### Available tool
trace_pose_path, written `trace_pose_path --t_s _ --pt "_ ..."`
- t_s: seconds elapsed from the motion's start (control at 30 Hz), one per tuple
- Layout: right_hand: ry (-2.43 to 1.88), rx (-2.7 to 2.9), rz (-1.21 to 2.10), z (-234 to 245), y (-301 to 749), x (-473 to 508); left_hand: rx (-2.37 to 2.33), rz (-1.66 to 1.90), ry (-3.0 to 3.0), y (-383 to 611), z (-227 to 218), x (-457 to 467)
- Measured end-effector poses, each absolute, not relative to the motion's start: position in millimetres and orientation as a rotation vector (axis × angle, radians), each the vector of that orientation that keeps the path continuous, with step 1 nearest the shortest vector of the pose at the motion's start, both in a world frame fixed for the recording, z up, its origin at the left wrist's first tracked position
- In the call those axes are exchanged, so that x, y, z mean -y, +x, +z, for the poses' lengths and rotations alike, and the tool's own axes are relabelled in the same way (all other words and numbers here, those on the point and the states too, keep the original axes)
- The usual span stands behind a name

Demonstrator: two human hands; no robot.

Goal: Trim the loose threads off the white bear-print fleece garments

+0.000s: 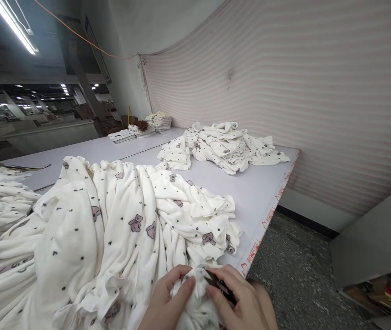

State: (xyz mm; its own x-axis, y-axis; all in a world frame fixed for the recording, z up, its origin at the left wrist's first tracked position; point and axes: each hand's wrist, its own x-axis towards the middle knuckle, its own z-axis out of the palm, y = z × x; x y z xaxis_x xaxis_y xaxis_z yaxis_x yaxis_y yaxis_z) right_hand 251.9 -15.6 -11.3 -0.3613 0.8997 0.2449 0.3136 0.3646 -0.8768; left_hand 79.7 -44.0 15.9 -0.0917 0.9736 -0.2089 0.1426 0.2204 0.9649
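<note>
At the near edge of the table, my left hand [168,300] pinches a gathered bit of white printed fabric [199,288] between thumb and fingers. Close beside it, my right hand [242,300] is closed on dark thread snips [223,288], whose blades point toward the pinched fabric. Whether the blades touch the cloth I cannot tell. The held piece lies against a large heap of white cloth [123,238] printed with mauve bears and small dark marks. The heap spreads across the table in front of and left of my hands.
Farther back on the pale table [223,188] lies a second pile of the same cloth [223,146]. Folded stacks [159,121] stand at the far end. A striped sheet [285,82] hangs along the right wall. Speckled floor [295,270] and a shelf with coloured items [388,291] are at right.
</note>
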Motion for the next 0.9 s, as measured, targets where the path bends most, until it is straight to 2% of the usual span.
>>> trace_pose_path --t_s 0.6,0.73,0.9 --pt "-1.104 1.855 0.861 -13 248 11 -1.611 1.052 1.246 95 13 42" --pt "-1.114 1.853 0.917 -13 250 10 -1.656 1.066 1.207 93 13 43" --pt "-1.148 1.595 1.125 -19 249 7 -1.657 0.983 1.276 91 17 43"
